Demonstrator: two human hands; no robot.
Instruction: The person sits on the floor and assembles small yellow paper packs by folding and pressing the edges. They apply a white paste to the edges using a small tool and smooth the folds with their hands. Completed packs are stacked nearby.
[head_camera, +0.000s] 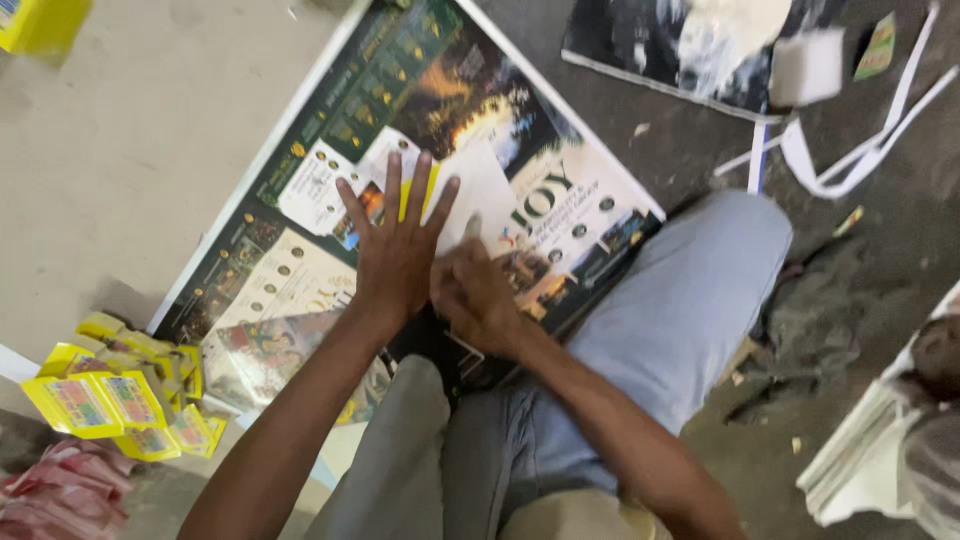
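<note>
Bare concrete floor (130, 150) fills the view, grey and dusty, with you seated on it, legs in light blue trousers (680, 300) stretched forward. A large dark glossy poster (440, 90) with a white border lies flat on the floor in front of you, running diagonally from lower left to upper right.

Your left hand (397, 250) is spread wide, fingers fanned apart, palm pressed down on a small white sheet of paper (480, 190) that lies on the poster. A strip of yellow shows between the fingers; you cannot tell what it belongs to. Your right hand (478, 295) sits just beside the left, touching it at the thumb side, fingers curled in, with one fingertip resting on the white sheet. Whether the right hand pinches anything cannot be told; the frame is blurred there.

To your left, near the lower corner of the poster, a heap of small yellow packets (110, 400) lies on the floor. A bundle of pink cloth (60, 495) sits just below the heap at the frame edge. A yellow box (40, 22) shows at the top left corner.

Beyond the poster, at the top, lies a second dark printed sheet (650, 45) with a white block (805, 65) on it. White paper strips (860, 150) lie scattered beside it. A stack of white sheets (860, 460) sits at the right edge.
</note>
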